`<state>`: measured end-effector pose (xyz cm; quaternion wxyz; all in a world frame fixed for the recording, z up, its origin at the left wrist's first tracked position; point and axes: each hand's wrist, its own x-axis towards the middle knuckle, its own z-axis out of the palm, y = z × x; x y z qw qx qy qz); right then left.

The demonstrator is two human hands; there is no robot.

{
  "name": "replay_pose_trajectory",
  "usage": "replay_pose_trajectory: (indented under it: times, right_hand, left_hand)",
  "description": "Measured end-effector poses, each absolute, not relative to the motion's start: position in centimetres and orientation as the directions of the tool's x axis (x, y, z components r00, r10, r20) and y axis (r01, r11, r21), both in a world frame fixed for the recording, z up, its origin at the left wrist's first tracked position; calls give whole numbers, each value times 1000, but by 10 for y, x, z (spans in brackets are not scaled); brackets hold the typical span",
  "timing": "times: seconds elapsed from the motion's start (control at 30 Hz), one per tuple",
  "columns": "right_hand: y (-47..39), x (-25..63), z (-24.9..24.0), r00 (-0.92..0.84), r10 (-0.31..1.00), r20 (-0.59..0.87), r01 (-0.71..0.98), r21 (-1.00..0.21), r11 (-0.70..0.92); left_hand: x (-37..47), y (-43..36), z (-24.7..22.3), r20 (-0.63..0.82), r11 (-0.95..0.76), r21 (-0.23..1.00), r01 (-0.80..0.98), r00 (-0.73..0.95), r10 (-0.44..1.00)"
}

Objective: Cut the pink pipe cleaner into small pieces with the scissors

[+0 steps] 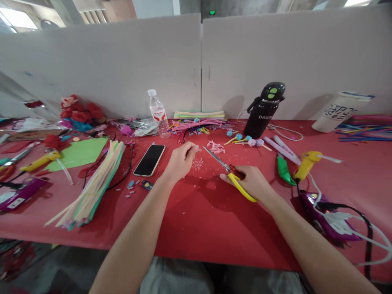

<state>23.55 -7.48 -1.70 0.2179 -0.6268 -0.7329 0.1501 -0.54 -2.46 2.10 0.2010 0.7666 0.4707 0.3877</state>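
Note:
My left hand (183,160) is in a pinch over the middle of the red table (196,220); a small pale pink bit shows at its fingertips, too small to name. My right hand (248,179) is closed round the yellow and black handles of a pair of scissors (241,188). The scissor blades point up and left, their tips just right of my left fingertips and touching nothing that I can see. A small pile of pink pieces (215,147) lies beyond the blades. Tiny pale scraps (198,164) are scattered between my hands.
A phone (150,160), a bundle of pale fuzzy sticks (92,183) and green paper (81,154) lie left. Behind stand a plastic bottle (159,116) and a black flask (263,110). On the right are a yellow glue gun (308,164), a purple power strip (327,222) and a white cup (338,112).

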Motion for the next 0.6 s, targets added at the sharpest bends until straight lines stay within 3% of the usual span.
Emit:
replay_pose_trajectory:
  times: [0.6]
  right_hand:
    - [-74,236,-21,-139,982,127,865,-467,183]
  left_hand:
    - [-5,-26,22,403,-472,675,567,253,880]
